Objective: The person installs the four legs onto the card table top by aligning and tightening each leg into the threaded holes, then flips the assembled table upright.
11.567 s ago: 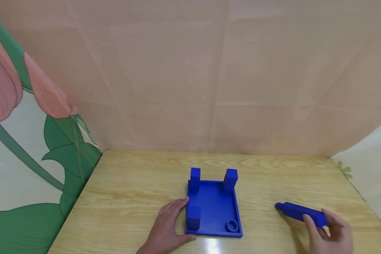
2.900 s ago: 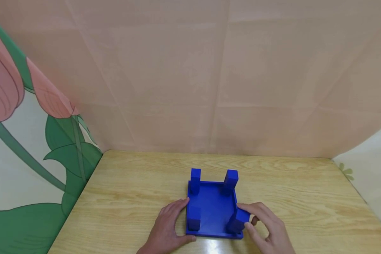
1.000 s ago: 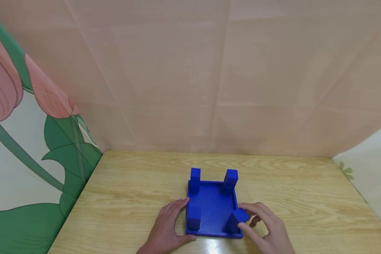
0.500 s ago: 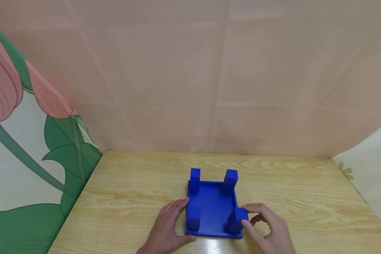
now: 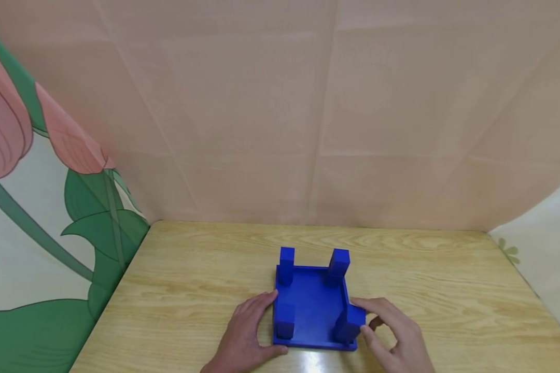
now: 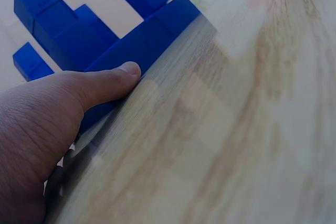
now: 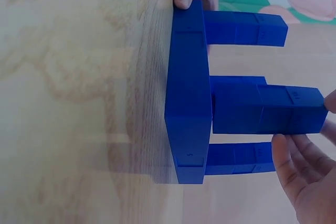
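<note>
A blue square base (image 5: 312,313) with a raised rim lies on the table, like an upturned small table. At its near right corner stands a thick blue leg (image 5: 350,324), upright, its lower end hidden inside the rim. My right hand (image 5: 394,334) pinches the top of this leg between thumb and fingers. The right wrist view shows the leg (image 7: 268,108) close against the base, with a thin dark gap. My left hand (image 5: 247,331) grips the base's near left corner, the thumb (image 6: 118,80) along its front side and the fingers at its left side.
Three other blue legs rise from the base: near left (image 5: 285,321), far left (image 5: 287,264) and far right (image 5: 338,265). The wood-grain table (image 5: 205,269) ends at a plain beige cloth (image 5: 242,129); a flower-print cloth (image 5: 37,248) hangs at the left.
The leg was held tilted over the table at the right; now it stands upright over the base's round socket. Over the last second it has turned while my right fingers shifted; the left hand stays put.
</note>
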The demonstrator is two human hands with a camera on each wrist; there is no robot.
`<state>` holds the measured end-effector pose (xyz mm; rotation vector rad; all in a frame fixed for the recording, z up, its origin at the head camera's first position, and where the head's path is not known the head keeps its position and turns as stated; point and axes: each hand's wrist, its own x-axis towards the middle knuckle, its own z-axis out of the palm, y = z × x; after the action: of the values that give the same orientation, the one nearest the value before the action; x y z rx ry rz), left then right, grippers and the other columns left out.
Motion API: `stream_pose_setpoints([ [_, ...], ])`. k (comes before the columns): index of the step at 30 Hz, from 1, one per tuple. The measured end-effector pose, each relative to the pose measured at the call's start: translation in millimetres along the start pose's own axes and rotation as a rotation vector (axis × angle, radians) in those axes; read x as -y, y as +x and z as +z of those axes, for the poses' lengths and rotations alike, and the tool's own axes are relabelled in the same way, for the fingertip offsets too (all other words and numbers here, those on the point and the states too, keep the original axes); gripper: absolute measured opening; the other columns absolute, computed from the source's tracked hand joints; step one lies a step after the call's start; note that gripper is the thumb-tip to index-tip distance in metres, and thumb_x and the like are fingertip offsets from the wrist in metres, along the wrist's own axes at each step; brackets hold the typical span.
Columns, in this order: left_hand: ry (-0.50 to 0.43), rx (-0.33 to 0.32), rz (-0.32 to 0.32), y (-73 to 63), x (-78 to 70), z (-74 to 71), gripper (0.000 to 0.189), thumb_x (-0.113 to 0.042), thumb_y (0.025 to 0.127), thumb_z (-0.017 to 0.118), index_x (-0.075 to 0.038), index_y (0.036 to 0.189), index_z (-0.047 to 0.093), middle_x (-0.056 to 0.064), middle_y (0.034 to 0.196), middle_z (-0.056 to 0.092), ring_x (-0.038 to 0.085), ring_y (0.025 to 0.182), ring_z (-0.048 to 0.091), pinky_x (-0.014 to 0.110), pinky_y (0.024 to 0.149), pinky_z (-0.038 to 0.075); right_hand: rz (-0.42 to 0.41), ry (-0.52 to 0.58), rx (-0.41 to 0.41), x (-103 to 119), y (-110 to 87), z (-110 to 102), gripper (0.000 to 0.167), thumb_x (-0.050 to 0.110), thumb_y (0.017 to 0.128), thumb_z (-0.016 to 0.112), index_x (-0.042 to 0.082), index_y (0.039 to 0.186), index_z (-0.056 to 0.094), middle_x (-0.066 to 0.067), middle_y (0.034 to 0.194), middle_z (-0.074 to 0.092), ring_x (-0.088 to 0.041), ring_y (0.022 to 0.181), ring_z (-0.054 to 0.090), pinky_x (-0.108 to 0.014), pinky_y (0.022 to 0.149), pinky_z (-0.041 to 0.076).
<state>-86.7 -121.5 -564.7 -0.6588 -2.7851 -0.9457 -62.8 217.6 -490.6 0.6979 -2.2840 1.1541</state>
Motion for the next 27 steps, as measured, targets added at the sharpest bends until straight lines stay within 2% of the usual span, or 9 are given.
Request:
stream_pose_setpoints([
  [6, -0.004, 0.0, -0.002, 0.2, -0.7, -0.5, 0.111, -0.064, 0.078, 0.095, -0.026, 0.17, 0.046, -0.001, 0.164, 0.058, 0.028, 0.149, 0.055, 0.059, 0.12, 0.048, -0.086, 0.04, -0.012, -5.9, -0.8, 3.4, 0.065, -0.018, 0.076, 0.082, 0.007, 0.136, 0.077, 0.003, 0.112, 0.073, -0.003, 0.082, 0.065, -0.015, 0.069, 0.054],
  [11, -0.003, -0.007, 0.005, 0.2, -0.2, -0.2, 0.111, -0.064, 0.078, 0.096, -0.025, 0.169, 0.047, -0.001, 0.164, 0.058, 0.028, 0.149, 0.055, 0.058, 0.12, 0.048, -0.074, 0.027, -0.031, -6.0, -1.7, 5.1, 0.067, -0.016, 0.072, 0.088, 0.008, 0.134, 0.077, 0.004, 0.112, 0.073, -0.004, 0.08, 0.067, -0.015, 0.072, 0.057],
  [14, -0.003, -0.013, 0.01, 0.2, -0.1, -0.2, 0.111, -0.063, 0.077, 0.096, -0.025, 0.169, 0.047, -0.001, 0.164, 0.058, 0.028, 0.149, 0.055, 0.058, 0.12, 0.048, -0.061, 0.007, -0.055, -4.4, -0.7, 6.2, 0.068, -0.014, 0.069, 0.092, 0.008, 0.132, 0.077, 0.002, 0.114, 0.073, -0.005, 0.085, 0.068, -0.014, 0.076, 0.057],
  [19, -0.008, -0.008, 0.005, 0.2, -0.7, -0.8, 0.111, -0.065, 0.078, 0.095, -0.026, 0.17, 0.046, -0.002, 0.165, 0.057, 0.028, 0.149, 0.055, 0.059, 0.121, 0.047, 0.012, -0.019, -0.056, 0.8, 1.4, 5.9, 0.064, -0.011, 0.069, 0.097, 0.014, 0.124, 0.075, 0.001, 0.117, 0.073, -0.003, 0.097, 0.067, -0.014, 0.082, 0.057],
  [27, -0.009, -0.005, 0.003, -0.6, 0.0, 0.0, 0.111, -0.066, 0.079, 0.094, -0.026, 0.17, 0.046, -0.002, 0.165, 0.057, 0.028, 0.15, 0.054, 0.059, 0.121, 0.047, 0.033, -0.021, -0.054, 0.5, -0.3, 6.5, 0.063, -0.013, 0.065, 0.098, 0.014, 0.115, 0.072, 0.007, 0.109, 0.075, -0.001, 0.087, 0.069, -0.013, 0.079, 0.058],
])
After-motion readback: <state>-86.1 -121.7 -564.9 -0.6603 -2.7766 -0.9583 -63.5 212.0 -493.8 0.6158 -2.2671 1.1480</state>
